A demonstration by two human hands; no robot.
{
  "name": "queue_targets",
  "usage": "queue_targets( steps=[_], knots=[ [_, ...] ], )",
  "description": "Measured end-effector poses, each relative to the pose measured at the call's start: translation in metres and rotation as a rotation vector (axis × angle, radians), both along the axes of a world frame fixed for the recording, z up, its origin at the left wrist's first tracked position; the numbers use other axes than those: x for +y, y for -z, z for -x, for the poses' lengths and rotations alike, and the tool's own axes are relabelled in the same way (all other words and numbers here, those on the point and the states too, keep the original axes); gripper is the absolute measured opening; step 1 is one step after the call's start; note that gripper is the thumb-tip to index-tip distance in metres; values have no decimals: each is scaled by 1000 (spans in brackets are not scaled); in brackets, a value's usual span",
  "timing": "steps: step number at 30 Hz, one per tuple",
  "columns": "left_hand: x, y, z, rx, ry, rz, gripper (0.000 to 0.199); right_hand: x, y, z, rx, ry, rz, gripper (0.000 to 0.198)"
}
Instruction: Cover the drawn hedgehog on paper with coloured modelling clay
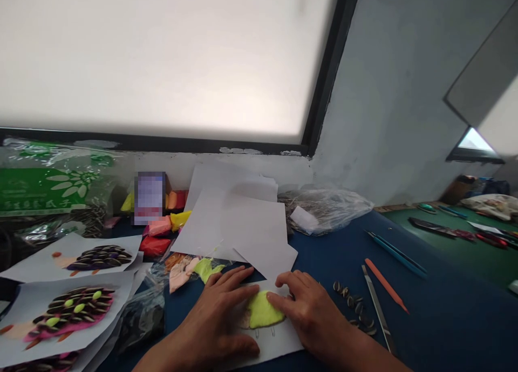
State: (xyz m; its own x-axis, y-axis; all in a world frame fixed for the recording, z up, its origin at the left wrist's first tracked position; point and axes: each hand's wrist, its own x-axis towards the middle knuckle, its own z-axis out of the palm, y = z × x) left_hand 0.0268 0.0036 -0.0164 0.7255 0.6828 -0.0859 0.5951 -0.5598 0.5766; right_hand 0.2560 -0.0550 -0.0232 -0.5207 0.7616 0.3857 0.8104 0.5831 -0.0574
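A flat patch of yellow-green modelling clay [265,310] covers part of a pencil drawing on a white sheet of paper [279,346]. Two small drawn legs show below the patch, and a beige clay piece [245,319] borders it on the left. My left hand [222,315] lies over the sheet's left side with its fingers stretched out, holding nothing. At the patch's right edge, my right hand [309,310] presses with a fingertip; its fingers are loosely bent and apart. Part of the sheet is hidden under both hands.
Sunflower seeds [356,305], a metal blade tool [378,312], an orange stick [386,285] and blue tweezers [396,253] lie at the right. Finished seed hedgehog pictures [68,312] are stacked left. Blank paper [243,221] and clay packs [156,246] stand behind.
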Motion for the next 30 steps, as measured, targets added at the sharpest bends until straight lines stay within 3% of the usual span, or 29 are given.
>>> queue_targets(
  steps=[4, 12, 19, 24, 30],
  knots=[
    [1, 6, 1, -55, -8, -10, 79, -2, -2, -3, 66, 19, 46, 39],
    [1, 7, 2, -46, -4, -17, 79, -5, -2, -1, -30, 22, 16, 30],
    [3, 13, 2, -66, 0, -52, 82, -2, 3, 0, -21, 34, 52, 50],
    [1, 5, 2, -56, -8, -26, 83, -4, 0, 4, -24, 74, 123, 46],
    [-2, -1, 2, -24, -16, -8, 86, -6, 4, 4, -30, 24, 49, 52]
  ],
)
